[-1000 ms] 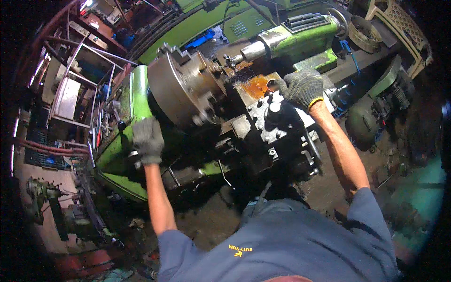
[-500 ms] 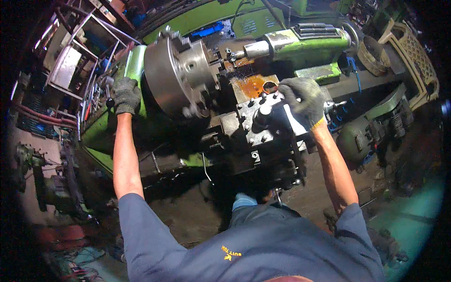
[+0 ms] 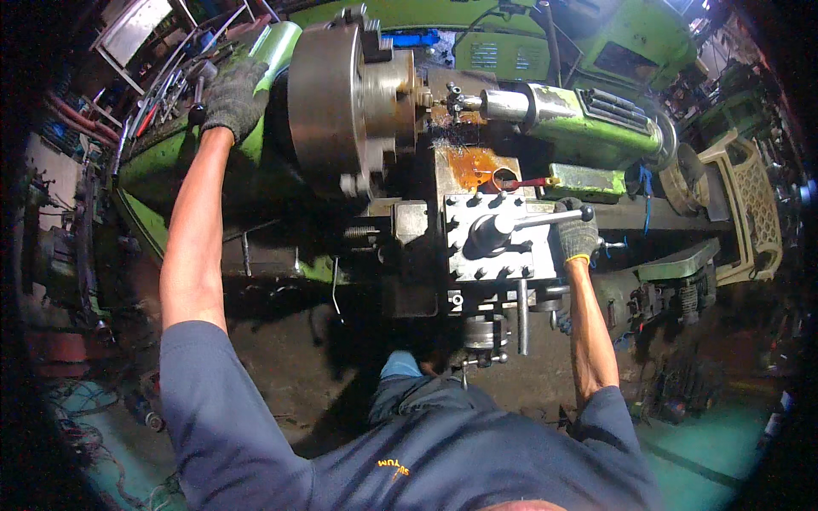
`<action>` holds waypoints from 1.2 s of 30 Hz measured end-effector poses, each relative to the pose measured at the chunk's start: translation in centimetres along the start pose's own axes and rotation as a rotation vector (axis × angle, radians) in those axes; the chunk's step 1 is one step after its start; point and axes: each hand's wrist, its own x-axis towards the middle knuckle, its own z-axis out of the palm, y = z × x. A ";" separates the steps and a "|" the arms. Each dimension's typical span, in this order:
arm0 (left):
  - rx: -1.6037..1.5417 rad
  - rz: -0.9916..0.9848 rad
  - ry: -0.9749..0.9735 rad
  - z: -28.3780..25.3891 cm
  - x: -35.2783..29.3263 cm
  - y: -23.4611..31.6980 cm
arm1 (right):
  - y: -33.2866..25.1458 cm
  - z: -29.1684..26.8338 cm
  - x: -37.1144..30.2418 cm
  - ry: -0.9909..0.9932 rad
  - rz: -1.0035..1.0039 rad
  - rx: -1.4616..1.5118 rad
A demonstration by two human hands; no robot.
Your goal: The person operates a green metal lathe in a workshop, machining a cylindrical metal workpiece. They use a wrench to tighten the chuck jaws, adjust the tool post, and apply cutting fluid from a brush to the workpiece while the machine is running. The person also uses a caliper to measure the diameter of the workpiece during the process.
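Note:
My left hand [image 3: 234,100], in a grey knit glove, rests on the green headstock [image 3: 277,43] beside a black-knobbed lever [image 3: 198,112]. Its fingers look curled, and what they hold is hidden. The large lathe chuck [image 3: 324,106] stands right of it, its jaws smeared as if turning. My right hand [image 3: 579,237], gloved too, is at the right side of the square tool post [image 3: 469,264]. The tool-post lever [image 3: 545,219] crosses above this hand. Its fingers look closed, but their grip is hidden. Behind the post, a red-handled tool [image 3: 535,181] leans in a round can [image 3: 504,179].
The green tailstock [image 3: 554,119] is at the back right, near a beige plastic chair [image 3: 750,204]. Brown liquid [image 3: 473,166] wets the carriage. Hand tools [image 3: 158,106] lie left of the headstock. A bent rod [image 3: 336,289] sticks out in front.
My right hand has come nearer me, from beside the can to under the tool-post lever. The red handle now shows. My left hand stays at the headstock; the whole view has shifted.

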 end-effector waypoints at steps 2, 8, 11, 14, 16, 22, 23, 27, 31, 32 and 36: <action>-0.002 -0.010 -0.023 0.7 0.5 -0.6 | -0.3 0.3 0.0 -0.025 0.007 -0.015; -0.045 -0.104 0.066 2.0 0.9 -1.3 | -2.3 -2.1 0.9 -0.079 0.108 0.007; -0.051 -0.130 0.064 1.9 0.8 -1.2 | -2.8 -2.9 1.2 -0.029 0.099 0.038; 0.011 -0.112 0.078 0.6 0.3 -0.7 | -4.2 -4.6 1.5 -0.150 0.258 0.177; -0.045 -0.119 0.093 1.6 -0.1 -2.4 | -5.6 -5.4 1.9 -0.140 0.299 0.301; -0.120 -0.091 0.139 1.7 0.9 -1.5 | -3.7 -4.0 1.1 0.018 0.250 0.290; -0.119 -0.088 0.154 1.9 0.7 -1.8 | -4.3 -4.3 1.1 0.031 0.236 0.268; -0.146 -0.112 0.149 2.4 0.7 -2.3 | -4.9 -5.0 1.3 0.045 0.182 0.197; -0.111 -0.117 0.140 1.9 0.5 -1.7 | -6.0 -6.9 1.7 -0.139 0.247 0.143; -0.132 -0.122 0.132 2.0 0.6 -1.9 | -5.8 -6.8 1.7 -0.139 0.245 0.140; -0.181 -0.131 0.128 2.1 0.9 -1.8 | -4.9 -5.5 1.3 0.001 0.185 0.157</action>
